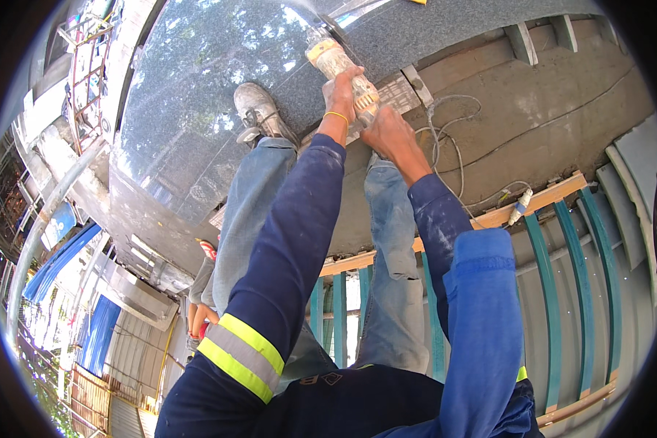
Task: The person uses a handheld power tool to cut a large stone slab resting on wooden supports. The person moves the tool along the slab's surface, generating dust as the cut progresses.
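Both hands grip a dusty, pale angle grinder (pixel 334 62) with orange bands. My left hand (pixel 339 93) is wrapped round the middle of its body, a yellow band at the wrist. Closed round its rear end is my right hand (pixel 394 139). The grinder's head points away from me, over a dark, shiny stone slab (pixel 197 95). White dust or spray blurs the area by the disc, so I cannot tell how deep the disc sits. My left shoe (pixel 255 106) rests on the slab.
A grey cord (pixel 460 157) loops over the rough cement floor (pixel 504 131) to a connector (pixel 520 206) on a wooden rail (pixel 558 191). Teal slats (pixel 580 233) run down from that rail. Another person's legs (pixel 201 317) show at lower left, near scaffolding. Brackets (pixel 522 44) line the slab's underside.
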A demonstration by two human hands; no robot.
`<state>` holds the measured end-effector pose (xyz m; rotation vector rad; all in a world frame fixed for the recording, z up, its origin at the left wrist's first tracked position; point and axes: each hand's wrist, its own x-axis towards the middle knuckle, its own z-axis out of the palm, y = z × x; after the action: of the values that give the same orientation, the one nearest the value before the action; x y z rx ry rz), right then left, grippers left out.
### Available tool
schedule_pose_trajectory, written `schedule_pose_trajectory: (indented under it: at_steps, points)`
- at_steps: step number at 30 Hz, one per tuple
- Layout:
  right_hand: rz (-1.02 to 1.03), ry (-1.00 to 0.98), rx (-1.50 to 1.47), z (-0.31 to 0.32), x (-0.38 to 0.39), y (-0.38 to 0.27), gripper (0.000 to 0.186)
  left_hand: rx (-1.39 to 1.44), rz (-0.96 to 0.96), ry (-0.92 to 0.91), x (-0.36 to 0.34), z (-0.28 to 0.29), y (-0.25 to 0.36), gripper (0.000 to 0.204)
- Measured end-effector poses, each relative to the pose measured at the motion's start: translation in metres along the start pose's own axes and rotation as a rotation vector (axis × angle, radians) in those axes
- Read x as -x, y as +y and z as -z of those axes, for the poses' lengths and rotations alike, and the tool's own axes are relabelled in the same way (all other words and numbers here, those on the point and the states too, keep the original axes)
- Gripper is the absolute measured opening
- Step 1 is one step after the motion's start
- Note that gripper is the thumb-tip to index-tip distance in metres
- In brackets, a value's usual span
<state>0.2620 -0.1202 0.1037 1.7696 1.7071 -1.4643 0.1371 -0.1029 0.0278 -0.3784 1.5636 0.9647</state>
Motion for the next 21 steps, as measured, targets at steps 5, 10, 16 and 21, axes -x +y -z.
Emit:
schedule_pose_trajectory:
  at_steps: [5, 10, 16, 21]
  points:
    - [-0.006, -0.04, 0.013, 0.002, -0.002, 0.0, 0.031, -0.003, 0.013, 0.016, 0.001, -0.001, 0.002, 0.036]
    - [-0.008, 0.013, 0.001, 0.0, 0.002, -0.003, 0.028, -0.023, 0.02, 0.005, -0.002, 0.002, -0.001, 0.034]
    - [0.005, 0.083, -0.005, -0.01, 0.0, 0.007, 0.025, -0.039, -0.003, -0.007, -0.002, 0.001, -0.004, 0.032]
    - [0.004, -0.012, -0.009, 0.003, 0.002, -0.004, 0.025, -0.028, -0.005, -0.005, -0.01, 0.005, -0.006, 0.03]
